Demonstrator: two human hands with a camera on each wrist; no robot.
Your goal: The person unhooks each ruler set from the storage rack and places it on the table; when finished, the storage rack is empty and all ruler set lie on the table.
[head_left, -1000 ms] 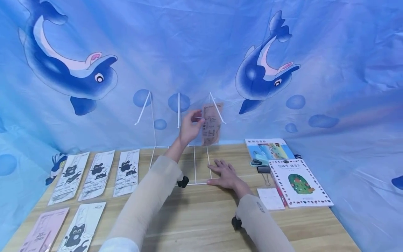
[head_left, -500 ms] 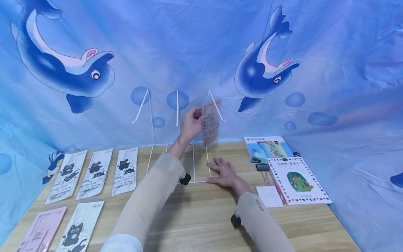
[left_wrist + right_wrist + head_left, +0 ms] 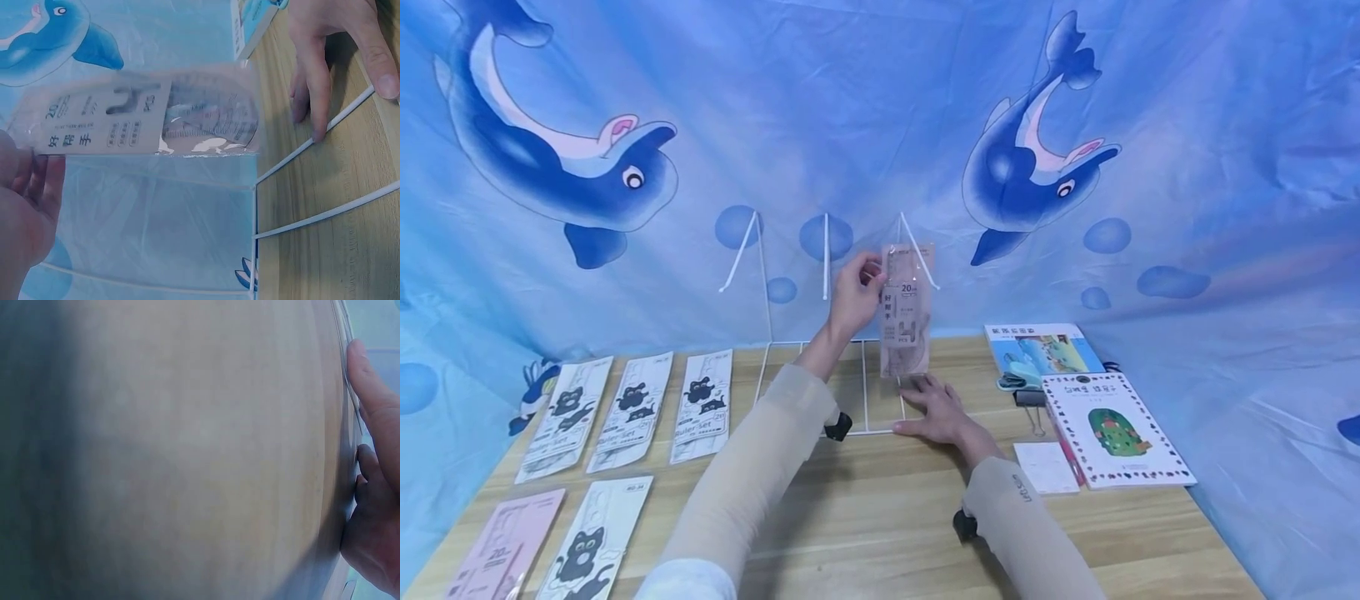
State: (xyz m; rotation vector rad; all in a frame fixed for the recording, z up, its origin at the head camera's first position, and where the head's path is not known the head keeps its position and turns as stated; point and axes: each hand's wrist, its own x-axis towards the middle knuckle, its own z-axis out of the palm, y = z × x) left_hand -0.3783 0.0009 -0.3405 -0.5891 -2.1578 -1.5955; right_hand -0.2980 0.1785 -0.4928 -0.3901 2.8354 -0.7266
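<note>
My left hand (image 3: 853, 292) pinches the left edge of a ruler set in a clear, pink-tinted packet (image 3: 904, 333). The packet hangs upright at the right prong (image 3: 917, 250) of a white wire display rack (image 3: 826, 267), and that prong overlaps its upper part in the head view. From the left wrist, the packet's printed card and curved clear ruler (image 3: 212, 115) show, with the fingers (image 3: 53, 181) at one end. My right hand (image 3: 942, 412) rests spread on the right front corner of the rack's base, thumb and fingertips at the wire.
Several cat-printed ruler sets (image 3: 628, 412) and a pink one (image 3: 505, 546) lie on the table's left. At right are books (image 3: 1116, 433), a black binder clip (image 3: 1028, 398) and a white notepad (image 3: 1047, 467). A blue dolphin curtain (image 3: 865, 100) hangs behind the rack.
The ruler set has turned from a slant to face forward, and its lower end reaches further down. The left hand keeps its grip; the right hand stays on the rack's base.
</note>
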